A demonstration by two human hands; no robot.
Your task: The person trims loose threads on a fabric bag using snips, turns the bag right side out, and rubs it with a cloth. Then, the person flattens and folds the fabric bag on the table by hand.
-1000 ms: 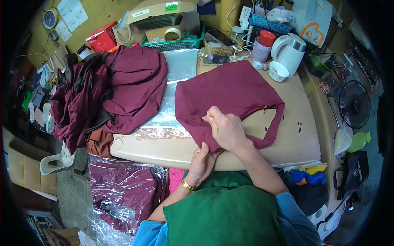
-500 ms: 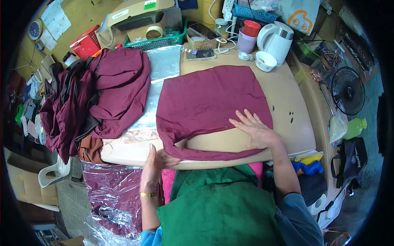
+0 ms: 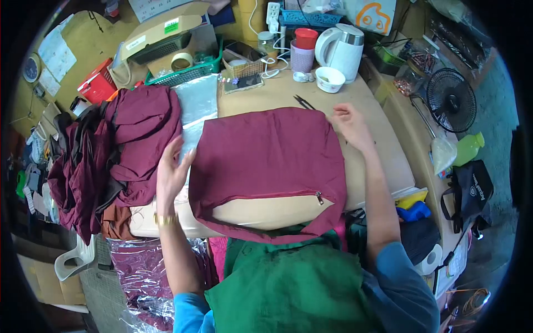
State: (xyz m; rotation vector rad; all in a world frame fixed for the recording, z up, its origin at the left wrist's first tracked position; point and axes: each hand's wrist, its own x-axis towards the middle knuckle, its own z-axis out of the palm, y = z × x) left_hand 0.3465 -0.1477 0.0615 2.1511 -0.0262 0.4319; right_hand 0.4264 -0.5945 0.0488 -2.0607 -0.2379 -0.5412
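I am holding the left hand (image 3: 175, 171) with its fingers spread and its thumb apart, gripping nothing, just beside the left edge of the maroon bag (image 3: 266, 155). The right hand (image 3: 352, 126) is hovering by the bag's upper right corner with its fingers curling loosely; at this angle I cannot tell whether its fingertips are pinching anything small. So the bag is lying between my two grips, with neither appearing to grasp it.

As far as I am judging, the smoothing out is mostly done: the body is lying flat, the zip (image 3: 318, 197) is running across below it with its puller at the right end, and the strap (image 3: 266, 238) is looping towards the green apron (image 3: 294, 283). Some creases are remaining, and I am seeing no fold in the body.

Farther out, a thin black tool (image 3: 303, 102) is resting by the bag's top edge on the table (image 3: 250, 101). A rumpled maroon pile (image 3: 141, 119) is sitting to the left, unsorted by its look, and a plastic-wrapped bundle (image 3: 144, 266) is lying below the table's near edge.
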